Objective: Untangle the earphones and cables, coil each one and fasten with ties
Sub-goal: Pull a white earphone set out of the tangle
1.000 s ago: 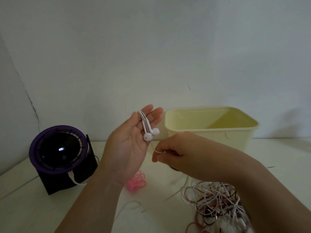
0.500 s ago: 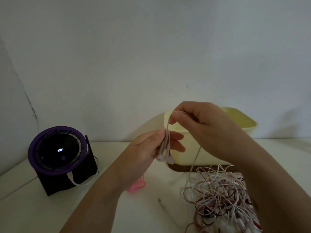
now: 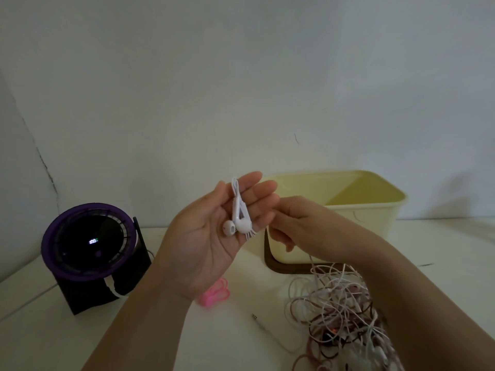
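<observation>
Fingers (image 3: 254, 178) of left hand (image 3: 206, 242) lay straight, palm up, white earphones (image 3: 239, 223) resting across them. Right hand (image 3: 302, 228) apparently pinched earphone cable (image 3: 311, 259) just behind. Advice: wind even turns, light tension, ease slack from tangled pile (image 3: 340, 311); pink ties (image 3: 215, 293) near.

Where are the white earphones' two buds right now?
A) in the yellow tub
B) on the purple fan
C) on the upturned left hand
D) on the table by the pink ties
C: the earphones rest, buds toward the palm, on the upturned left hand.
</observation>
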A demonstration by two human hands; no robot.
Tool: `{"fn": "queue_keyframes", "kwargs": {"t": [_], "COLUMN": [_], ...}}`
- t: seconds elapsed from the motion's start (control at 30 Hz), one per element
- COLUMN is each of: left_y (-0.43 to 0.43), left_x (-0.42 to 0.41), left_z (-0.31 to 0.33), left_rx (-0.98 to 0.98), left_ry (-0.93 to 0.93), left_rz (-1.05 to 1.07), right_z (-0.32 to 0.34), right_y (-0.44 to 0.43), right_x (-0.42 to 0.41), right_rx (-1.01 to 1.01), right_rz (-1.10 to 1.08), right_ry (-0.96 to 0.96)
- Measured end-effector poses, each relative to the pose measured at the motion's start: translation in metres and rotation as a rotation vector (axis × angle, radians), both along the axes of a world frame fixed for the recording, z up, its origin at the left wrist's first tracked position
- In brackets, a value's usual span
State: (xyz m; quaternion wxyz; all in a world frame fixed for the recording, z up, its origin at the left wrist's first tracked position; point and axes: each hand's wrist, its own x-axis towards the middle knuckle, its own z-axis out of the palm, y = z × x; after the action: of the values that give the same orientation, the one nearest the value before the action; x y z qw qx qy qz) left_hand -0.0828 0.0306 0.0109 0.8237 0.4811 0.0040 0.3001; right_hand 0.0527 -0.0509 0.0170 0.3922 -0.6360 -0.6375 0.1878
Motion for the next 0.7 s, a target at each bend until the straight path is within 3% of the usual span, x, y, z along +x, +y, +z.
{"fn": "queue_keyframes", "kwargs": {"t": [0.23,0.4,0.7], "left_y": [0.002,0.011,0.011], "left_x": [0.003,0.005,0.004], "left_z": [0.000,-0.010,-0.017], "left_rx": [-0.021,0.237,0.533], "left_ry": [-0.034,0.097,0.267], "left_rz": [0.220,0.382,0.366], "right_z": [-0.007,0.004,0.016], "right_y": [0.003,-0.010,-0.017], "right_x": [-0.019,-0.020,-0.014], "right_rx": [-0.118,-0.137,0.082], "right_rz": [0.061,0.076,-0.057], "right_ry": [-0.218,-0.314,-0.300]}}
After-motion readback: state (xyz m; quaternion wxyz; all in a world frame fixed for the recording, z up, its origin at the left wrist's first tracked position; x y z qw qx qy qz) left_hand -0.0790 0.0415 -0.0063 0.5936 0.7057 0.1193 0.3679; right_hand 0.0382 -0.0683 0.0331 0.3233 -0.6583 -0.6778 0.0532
